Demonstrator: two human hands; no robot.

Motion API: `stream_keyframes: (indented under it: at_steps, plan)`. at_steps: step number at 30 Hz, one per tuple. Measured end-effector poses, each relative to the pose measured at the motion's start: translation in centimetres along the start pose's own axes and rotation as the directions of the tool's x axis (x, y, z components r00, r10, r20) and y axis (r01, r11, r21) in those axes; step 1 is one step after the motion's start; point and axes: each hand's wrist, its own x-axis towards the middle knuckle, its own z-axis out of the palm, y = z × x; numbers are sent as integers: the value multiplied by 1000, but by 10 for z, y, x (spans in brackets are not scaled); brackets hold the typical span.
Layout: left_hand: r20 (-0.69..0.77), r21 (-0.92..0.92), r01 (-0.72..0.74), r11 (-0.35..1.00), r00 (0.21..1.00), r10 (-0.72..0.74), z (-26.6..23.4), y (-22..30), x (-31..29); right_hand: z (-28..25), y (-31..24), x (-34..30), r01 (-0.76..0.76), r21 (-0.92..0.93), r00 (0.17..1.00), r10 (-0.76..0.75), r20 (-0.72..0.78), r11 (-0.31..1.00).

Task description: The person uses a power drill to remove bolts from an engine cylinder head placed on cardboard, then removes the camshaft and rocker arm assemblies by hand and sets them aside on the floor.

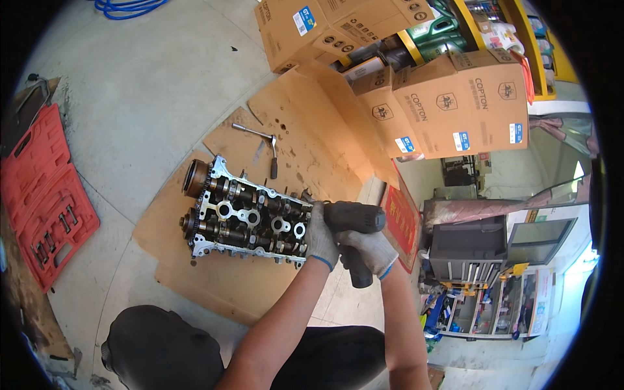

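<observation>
A dark cordless impact wrench (354,216) is level with the right end of an engine cylinder head (260,218). My right hand (374,250), in a pale work glove, is wrapped round its grip, with the battery end below. Close to the tool's front, my gloved left hand (320,237) is closed about its nose, beside the cylinder head; most of its fingers are out of sight. Camshafts and round ports show along the top of the head. The tool's tip is hidden. Behind the head lies a ratchet wrench (273,156) with a metal bar.
Flattened, oil-stained cardboard (214,292) lies under the cylinder head. A red tool case (49,201) with several sockets is open at the left. Stacked cardboard boxes (442,107) stand at the back right, near a grey tool cabinet (468,247). A blue hose (130,6) is coiled far off.
</observation>
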Motion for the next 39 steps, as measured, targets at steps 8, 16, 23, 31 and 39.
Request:
stream_keyframes:
  at_steps: [8, 16, 23, 31, 39]
  plan:
    - [-115, 38, -127, 991, 985, 130, -14, 13, 28, 15, -4, 26, 37, 32, 999, -38, 26, 999]
    - [-300, 265, -201, 943, 912, 278, 9, 4, 9, 4, -9, 21, 281, -246, 960, -269, 80, 928]
    - [-306, 225, -249, 942, 900, 311, -1, 19, 27, 19, -24, 24, -90, 97, 995, 85, 58, 991]
    - [-112, -13, -149, 989, 983, 147, -13, 33, 26, 21, -41, 32, -59, -82, 994, 66, 91, 995]
    - [-164, -53, -90, 995, 983, 80, 14, 32, 13, 16, -29, 32, 65, -100, 996, -58, 66, 993]
